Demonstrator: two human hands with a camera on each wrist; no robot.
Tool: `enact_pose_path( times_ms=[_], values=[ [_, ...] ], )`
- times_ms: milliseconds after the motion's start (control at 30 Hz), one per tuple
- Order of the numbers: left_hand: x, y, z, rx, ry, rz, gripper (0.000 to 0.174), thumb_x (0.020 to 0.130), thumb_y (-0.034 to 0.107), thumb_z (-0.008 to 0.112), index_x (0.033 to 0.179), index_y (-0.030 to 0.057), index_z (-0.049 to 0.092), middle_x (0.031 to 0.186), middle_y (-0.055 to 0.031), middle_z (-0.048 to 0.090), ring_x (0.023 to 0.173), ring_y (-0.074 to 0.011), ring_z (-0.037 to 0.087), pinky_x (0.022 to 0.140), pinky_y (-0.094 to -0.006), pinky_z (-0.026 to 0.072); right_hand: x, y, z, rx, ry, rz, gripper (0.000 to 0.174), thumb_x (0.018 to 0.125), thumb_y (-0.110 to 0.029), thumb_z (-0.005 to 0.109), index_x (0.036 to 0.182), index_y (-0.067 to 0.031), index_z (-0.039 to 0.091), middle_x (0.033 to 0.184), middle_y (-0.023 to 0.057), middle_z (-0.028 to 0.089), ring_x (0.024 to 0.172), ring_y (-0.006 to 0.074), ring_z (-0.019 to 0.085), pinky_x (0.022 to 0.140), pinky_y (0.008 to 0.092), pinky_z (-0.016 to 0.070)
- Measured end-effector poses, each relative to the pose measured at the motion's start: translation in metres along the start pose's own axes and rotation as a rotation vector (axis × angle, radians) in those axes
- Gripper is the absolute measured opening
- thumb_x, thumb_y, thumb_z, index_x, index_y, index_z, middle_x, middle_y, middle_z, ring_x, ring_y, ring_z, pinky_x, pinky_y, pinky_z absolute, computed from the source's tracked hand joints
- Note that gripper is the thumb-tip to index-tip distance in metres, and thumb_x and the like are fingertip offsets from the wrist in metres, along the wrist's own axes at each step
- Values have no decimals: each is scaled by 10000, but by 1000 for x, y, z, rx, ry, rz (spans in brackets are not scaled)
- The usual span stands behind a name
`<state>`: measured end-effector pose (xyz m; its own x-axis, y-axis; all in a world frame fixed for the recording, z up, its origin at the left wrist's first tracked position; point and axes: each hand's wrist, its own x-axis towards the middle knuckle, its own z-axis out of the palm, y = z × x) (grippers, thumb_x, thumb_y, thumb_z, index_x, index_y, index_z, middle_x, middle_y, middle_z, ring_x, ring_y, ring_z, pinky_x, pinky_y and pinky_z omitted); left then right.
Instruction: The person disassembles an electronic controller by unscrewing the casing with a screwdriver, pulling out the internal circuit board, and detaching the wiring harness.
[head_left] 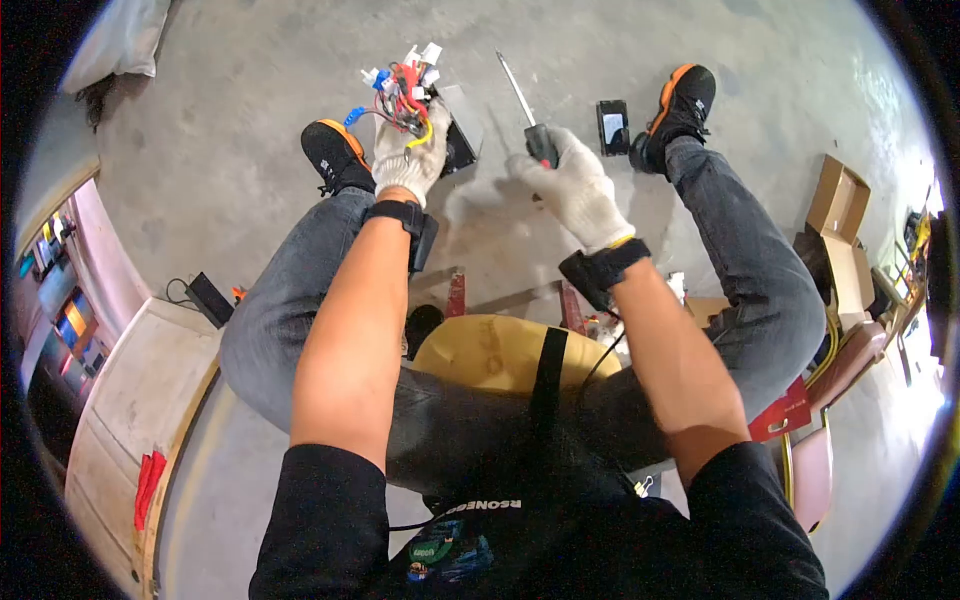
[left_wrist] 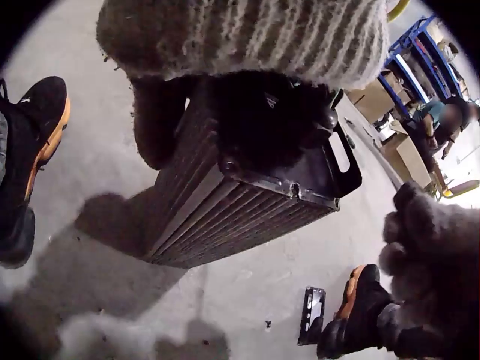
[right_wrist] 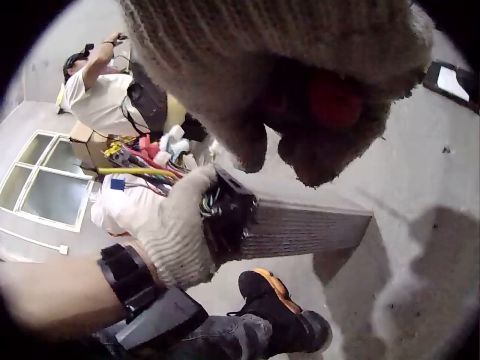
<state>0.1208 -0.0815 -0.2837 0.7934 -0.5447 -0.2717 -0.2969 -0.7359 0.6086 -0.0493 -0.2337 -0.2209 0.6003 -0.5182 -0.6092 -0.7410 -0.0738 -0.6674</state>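
In the head view my gloved left hand (head_left: 412, 150) grips a finned metal box (head_left: 462, 130) whose bundle of coloured wires (head_left: 402, 98) with white and blue connectors lies over the glove. The left wrist view shows the box's ribbed side (left_wrist: 232, 217) and black end, with the left glove (left_wrist: 247, 41) around it. To the right, my gloved right hand (head_left: 580, 188) holds a screwdriver (head_left: 540, 140) by its dark handle, shaft pointing up and away from the box. In the right wrist view the handle's red end (right_wrist: 334, 99) shows inside the right glove (right_wrist: 277, 67).
A phone-like device (head_left: 613, 128) lies on the floor beside the right shoe (head_left: 686, 105). The left shoe (head_left: 335, 155) is close to the left hand. A yellow seat (head_left: 490, 352) is between the legs. An open cardboard box (head_left: 838, 205) stands at the right. Other people show in both wrist views.
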Motion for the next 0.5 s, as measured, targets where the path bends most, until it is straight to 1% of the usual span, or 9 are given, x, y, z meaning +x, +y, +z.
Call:
enact_pose_path(
  times_ms=[67,133,200,233,267,333,400,433,500],
  values=[
    [0,5,-4,17,-71,-13,432,980,323,534,1287,32,617,1242,-202,682,1199,-401,595,1049,-471,444,-13,-15,-28,7,-67,59,465,871,-367,735,1166,-14,672,995,228,727,974,385,724,850,436,555],
    [1,8,-1,82,-14,-49,411,988,311,537,1276,28,616,1263,-183,674,1203,-388,598,1048,-464,446,-29,-26,-51,-113,-84,15,470,888,-342,687,1216,-7,667,974,246,719,968,404,717,851,425,550],
    [11,-27,21,96,20,58,392,985,302,550,1262,36,624,1266,-166,672,1194,-380,608,1035,-459,451,-51,-42,-75,-185,-166,59,463,884,-321,674,1226,-10,665,993,248,712,990,400,707,876,429,543],
    [7,-20,19,141,92,145,395,977,298,564,1269,38,620,1261,-172,674,1199,-383,607,1031,-453,454,-63,-45,-82,-198,-173,54,463,884,-321,674,1226,-10,665,993,248,712,990,400,707,876,429,543],
    [5,-12,19,26,76,3,400,974,291,568,1291,51,609,1267,-161,673,1204,-380,605,1020,-444,461,-73,-47,-87,-243,-170,15,451,882,-300,670,1228,-11,664,1031,249,705,1005,402,700,888,436,538],
    [9,-6,11,436,38,133,404,990,312,536,1305,67,603,1266,-141,682,1185,-370,621,1008,-453,469,-92,-50,-92,-293,-181,-22,441,880,-280,666,1230,-11,662,1069,250,697,1021,404,692,901,443,534],
    [5,0,8,240,38,54,434,1007,345,498,1339,86,604,1322,-127,667,1204,-352,612,1026,-451,463,-103,-54,-93,-428,-197,-159,440,875,-237,661,1256,-18,651,1133,244,678,1039,409,682,917,451,532],
    [11,-7,10,189,47,141,501,1014,371,477,1427,103,568,1426,-121,619,1287,-332,564,1090,-445,433,-108,-52,-89,-474,-168,-216,427,860,-179,688,1255,-24,638,1134,228,674,1042,412,681,913,458,537],
    [7,-11,14,145,52,125,483,1017,359,478,1402,85,578,1414,-146,622,1307,-357,544,1102,-455,420,-115,-60,-82,-451,-145,-199,417,856,-161,703,1246,-29,635,1122,223,675,1045,409,680,912,460,538]
  ],
)
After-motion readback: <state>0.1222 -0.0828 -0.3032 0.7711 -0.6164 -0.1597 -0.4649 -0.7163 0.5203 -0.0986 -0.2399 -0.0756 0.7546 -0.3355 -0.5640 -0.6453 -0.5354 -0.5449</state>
